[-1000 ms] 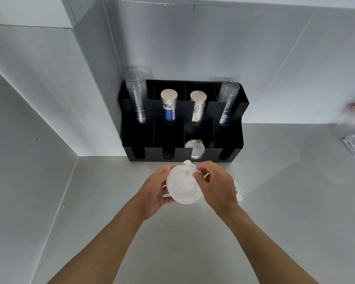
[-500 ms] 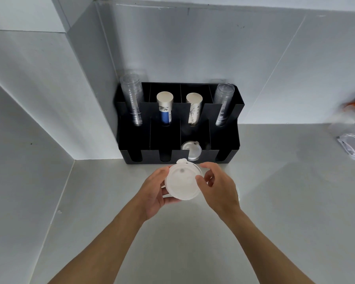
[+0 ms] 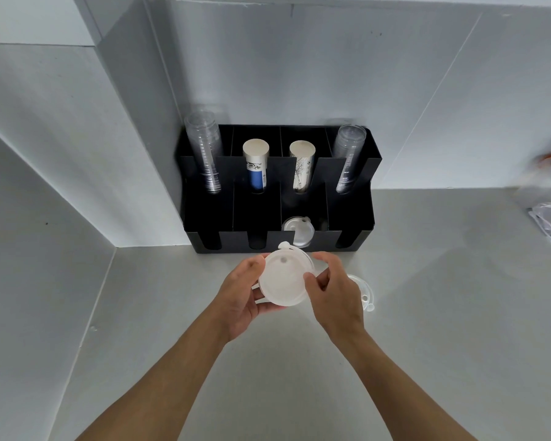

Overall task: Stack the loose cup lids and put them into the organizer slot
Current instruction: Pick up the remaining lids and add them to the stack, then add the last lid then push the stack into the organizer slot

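Both hands (image 3: 245,294) hold lids (image 3: 283,278); count unclear.

Both forearms reach in from the near edge and converge at centre. Left hand (image 3: 240,296) cupped, palm facing right, fingers curled underneath. Right hand (image 3: 333,292) arched, thumb and fingertips pinching inward, opposite the left.

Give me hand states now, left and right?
Left hand: closed on the lids, cupping them from the left.
Right hand: closed on the same lids, pinching their right edge.
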